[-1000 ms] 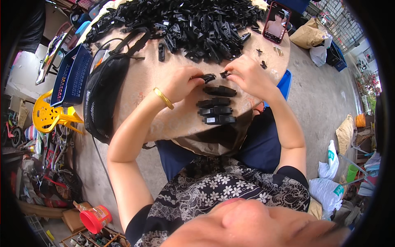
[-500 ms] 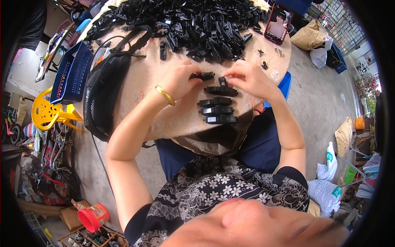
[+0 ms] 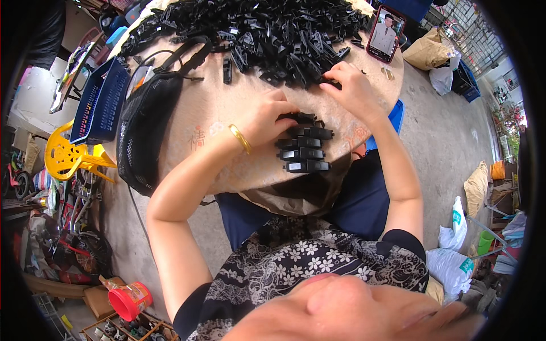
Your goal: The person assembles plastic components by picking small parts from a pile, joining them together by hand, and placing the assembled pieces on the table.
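Observation:
Several black plastic parts lie in a short column near the table's front edge, the lowest block (image 3: 307,166) closest to me. At the column's far end my left hand (image 3: 272,118) is closed, its fingertips on a black plastic part (image 3: 306,119) that lies against the others. My right hand (image 3: 350,86) reaches to the near right edge of a big heap of black plastic parts (image 3: 267,34). Its thumb and fingers pinch a dark piece (image 3: 332,83) there, mostly hidden by the fingers.
On the cloth-covered table (image 3: 210,108), a black mesh bag (image 3: 147,131) lies along the left edge. A phone (image 3: 387,34) stands at the far right. Left of the table are a blue basket (image 3: 99,102) and a yellow chair (image 3: 62,150); a red bucket (image 3: 129,300) sits lower left.
My right hand has let go of the part at the column and moved away to the heap's edge. My left hand has come nearer and rightward, bringing its part to the column's far end.

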Motion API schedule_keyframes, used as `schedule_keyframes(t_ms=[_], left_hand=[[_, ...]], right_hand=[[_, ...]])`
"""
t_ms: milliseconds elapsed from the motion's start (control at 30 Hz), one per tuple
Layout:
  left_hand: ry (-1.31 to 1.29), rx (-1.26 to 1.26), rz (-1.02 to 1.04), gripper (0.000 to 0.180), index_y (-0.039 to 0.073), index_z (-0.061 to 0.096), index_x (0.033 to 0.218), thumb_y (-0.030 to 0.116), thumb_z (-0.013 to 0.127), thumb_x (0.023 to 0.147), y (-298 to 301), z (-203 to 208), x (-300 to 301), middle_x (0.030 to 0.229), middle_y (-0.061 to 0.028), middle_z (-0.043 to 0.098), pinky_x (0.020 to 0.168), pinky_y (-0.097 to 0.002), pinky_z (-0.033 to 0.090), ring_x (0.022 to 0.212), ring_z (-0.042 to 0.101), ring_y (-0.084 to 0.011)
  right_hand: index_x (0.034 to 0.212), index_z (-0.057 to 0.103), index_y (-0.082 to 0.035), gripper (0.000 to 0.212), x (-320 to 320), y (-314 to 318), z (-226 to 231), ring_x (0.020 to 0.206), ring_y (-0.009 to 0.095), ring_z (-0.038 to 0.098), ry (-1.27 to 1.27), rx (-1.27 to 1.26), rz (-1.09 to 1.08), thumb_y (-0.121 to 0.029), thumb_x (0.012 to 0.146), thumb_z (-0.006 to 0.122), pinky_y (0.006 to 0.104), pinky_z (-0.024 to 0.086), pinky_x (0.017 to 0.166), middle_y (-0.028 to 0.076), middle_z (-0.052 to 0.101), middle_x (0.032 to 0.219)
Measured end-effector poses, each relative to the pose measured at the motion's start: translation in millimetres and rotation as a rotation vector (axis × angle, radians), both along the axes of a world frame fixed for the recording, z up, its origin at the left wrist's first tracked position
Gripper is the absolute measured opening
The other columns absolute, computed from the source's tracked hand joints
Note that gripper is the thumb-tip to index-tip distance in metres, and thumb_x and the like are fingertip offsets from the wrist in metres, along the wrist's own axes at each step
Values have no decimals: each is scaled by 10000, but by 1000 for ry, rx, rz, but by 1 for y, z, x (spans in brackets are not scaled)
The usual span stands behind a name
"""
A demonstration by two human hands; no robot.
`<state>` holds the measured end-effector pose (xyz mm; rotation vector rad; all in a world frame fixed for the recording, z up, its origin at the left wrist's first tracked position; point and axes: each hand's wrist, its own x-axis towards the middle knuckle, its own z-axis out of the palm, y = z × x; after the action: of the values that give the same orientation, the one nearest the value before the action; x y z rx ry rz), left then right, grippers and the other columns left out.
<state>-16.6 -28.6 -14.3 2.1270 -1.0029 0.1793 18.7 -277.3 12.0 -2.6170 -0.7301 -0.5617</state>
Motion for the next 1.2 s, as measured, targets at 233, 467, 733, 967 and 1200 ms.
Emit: schedule_keyframes(t_ms=[233, 467, 733, 967, 1200], left_hand=[[75, -24, 166, 237, 18, 671, 973, 91, 710, 751, 6, -4, -1, 879, -146, 580, 761, -359, 479, 851, 579, -323], [-10, 31, 160, 222, 23, 666, 963, 103, 707, 760, 4, 0, 0, 883, -142, 576, 768, -361, 472, 873, 574, -314], [104, 4, 187, 176, 31, 639, 901, 94, 697, 748, 4, -1, -1, 920, -146, 590, 799, -381, 477, 916, 574, -327], [72, 18, 193, 197, 12, 628, 936, 93, 696, 770, 5, 3, -4, 910, -133, 592, 766, -351, 489, 867, 602, -292], [75, 47, 207, 203, 30, 647, 937, 105, 710, 759, 6, 7, -5, 889, -123, 597, 729, -346, 492, 830, 606, -280]], right_hand=[[829, 662, -44, 157, -12, -7, 16, 865, 282, 605, -113, -95, -14, -182, 756, 681, 389, 488, 760, 88, 628, 875], [816, 652, -27, 135, -4, -13, 1, 737, 288, 621, -66, 71, 43, -162, 811, 656, 368, 494, 664, 90, 647, 839], [800, 656, -12, 179, -24, -4, 15, 619, 248, 599, 504, 389, 22, -187, 838, 651, 340, 452, 571, 147, 644, 747], [896, 673, -36, 249, -34, 9, 21, 722, 276, 619, 305, 164, -111, -269, 808, 681, 372, 489, 665, 126, 670, 849], [986, 663, -12, 292, -22, 2, 8, 813, 270, 589, 76, 5, 262, -131, 728, 730, 357, 478, 757, 122, 644, 907]])
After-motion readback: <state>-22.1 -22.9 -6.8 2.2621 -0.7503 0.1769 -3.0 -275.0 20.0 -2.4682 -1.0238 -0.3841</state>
